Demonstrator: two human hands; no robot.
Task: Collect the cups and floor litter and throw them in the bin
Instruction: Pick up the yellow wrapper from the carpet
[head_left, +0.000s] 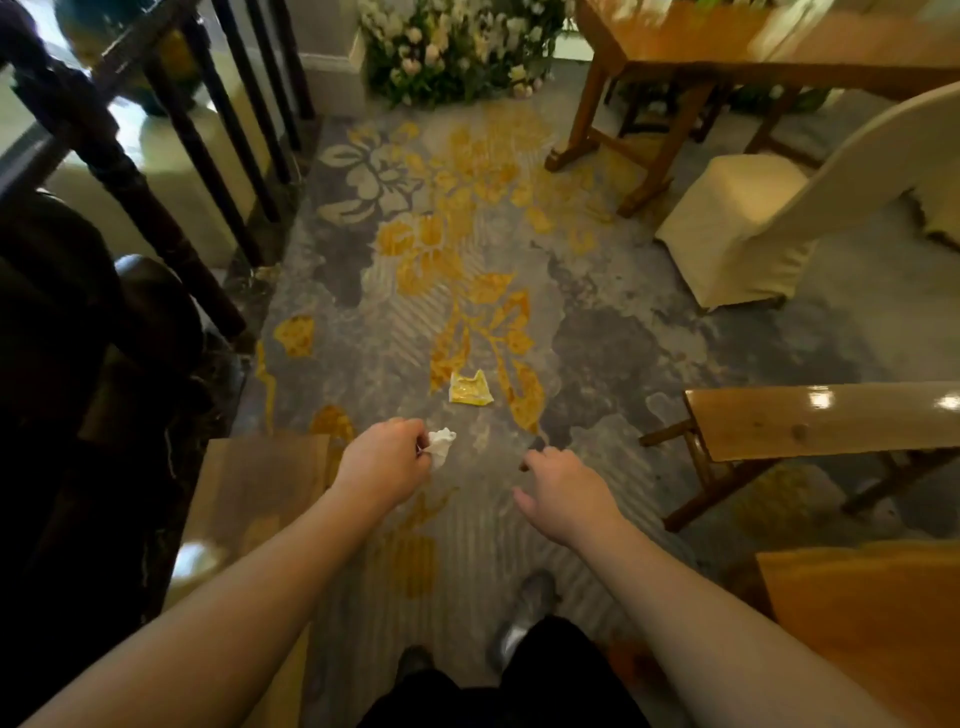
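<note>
My left hand (385, 467) is closed around a crumpled white tissue (441, 444), which sticks out past the fingers. A yellow crumpled wrapper (470, 388) lies on the patterned grey and gold carpet (467, 234), a short way beyond both hands. My right hand (563, 493) hangs above the carpet to the right of the left hand, fingers loosely spread and nothing in it. No cups and no bin are in view.
A wooden bench (810, 421) stands at the right, another wooden surface (254, 499) at the lower left. A table (727, 47) and a white-covered chair (748, 228) sit at the far right. Dark railings (156, 156) run along the left. Flowers (457, 47) stand at the back.
</note>
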